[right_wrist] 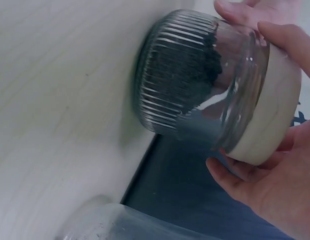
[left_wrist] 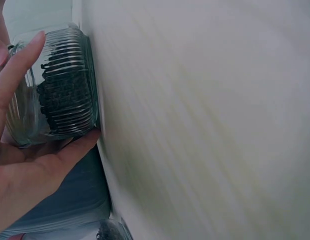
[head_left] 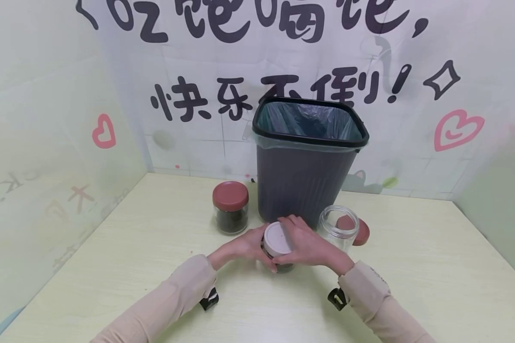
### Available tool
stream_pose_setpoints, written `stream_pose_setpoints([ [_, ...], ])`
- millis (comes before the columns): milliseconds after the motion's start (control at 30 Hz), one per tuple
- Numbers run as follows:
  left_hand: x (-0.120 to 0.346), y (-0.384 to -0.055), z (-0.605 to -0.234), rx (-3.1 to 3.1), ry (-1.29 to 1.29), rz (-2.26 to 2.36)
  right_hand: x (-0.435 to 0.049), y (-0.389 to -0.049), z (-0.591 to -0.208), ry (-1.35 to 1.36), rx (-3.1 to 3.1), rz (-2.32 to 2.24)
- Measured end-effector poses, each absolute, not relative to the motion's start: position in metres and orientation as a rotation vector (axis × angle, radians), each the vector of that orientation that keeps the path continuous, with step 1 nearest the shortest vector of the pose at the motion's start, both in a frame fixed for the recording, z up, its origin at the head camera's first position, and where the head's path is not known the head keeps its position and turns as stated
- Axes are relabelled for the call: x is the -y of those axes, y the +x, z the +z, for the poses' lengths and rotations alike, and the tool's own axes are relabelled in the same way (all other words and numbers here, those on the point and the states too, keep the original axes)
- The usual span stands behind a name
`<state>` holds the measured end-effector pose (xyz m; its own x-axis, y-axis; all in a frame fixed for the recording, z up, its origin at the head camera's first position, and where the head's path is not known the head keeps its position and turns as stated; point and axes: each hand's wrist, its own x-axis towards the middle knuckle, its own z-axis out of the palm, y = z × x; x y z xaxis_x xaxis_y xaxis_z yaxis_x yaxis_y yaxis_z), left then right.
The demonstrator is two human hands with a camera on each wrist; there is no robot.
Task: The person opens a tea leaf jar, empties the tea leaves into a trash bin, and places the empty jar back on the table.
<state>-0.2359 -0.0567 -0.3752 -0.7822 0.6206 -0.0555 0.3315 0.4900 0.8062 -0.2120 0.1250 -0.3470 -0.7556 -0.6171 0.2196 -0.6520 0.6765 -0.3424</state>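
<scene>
Right hand (head_left: pixel 310 245) curled round the pale lid (right_wrist: pixel 275 105) | left hand (head_left: pixel 250 244) wrapped round the glass jar (right_wrist: pixel 182 75) | jar upright at the desk (head_left: pixel 124 257), just in front of the bin (head_left: pixel 300 181) | judged best: brace jar, turn lid level, even pressure, no tilting

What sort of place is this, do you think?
Perhaps a small staged work booth rather than a lived-in room: a printed backdrop stands behind the pale tabletop, and a lined bin sits right on it, near a red-lidded jar.
</scene>
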Motion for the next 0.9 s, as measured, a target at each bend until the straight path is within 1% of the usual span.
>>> stream_pose_setpoints([
  [333,0.057,-0.236,-0.376,-2.421,0.828,1.182,-0.129,-0.217,-0.342,1.173,2.835,0.734],
  [467,0.057,-0.236,-0.375,-2.407,0.833,1.191,-0.132,-0.218,-0.336,1.177,2.840,0.783],
  [600,0.056,-0.236,-0.375,-2.415,0.835,1.181,-0.139,-0.216,-0.332,1.109,2.861,0.811],
  [700,0.057,-0.235,-0.375,-2.445,0.831,1.155,-0.144,-0.213,-0.331,0.994,2.879,0.803],
  [800,0.057,-0.235,-0.375,-2.458,0.817,1.143,-0.151,-0.206,-0.333,0.884,2.870,0.755],
  [900,0.057,-0.234,-0.376,-2.461,0.797,1.144,-0.160,-0.196,-0.334,0.853,2.843,0.685],
])
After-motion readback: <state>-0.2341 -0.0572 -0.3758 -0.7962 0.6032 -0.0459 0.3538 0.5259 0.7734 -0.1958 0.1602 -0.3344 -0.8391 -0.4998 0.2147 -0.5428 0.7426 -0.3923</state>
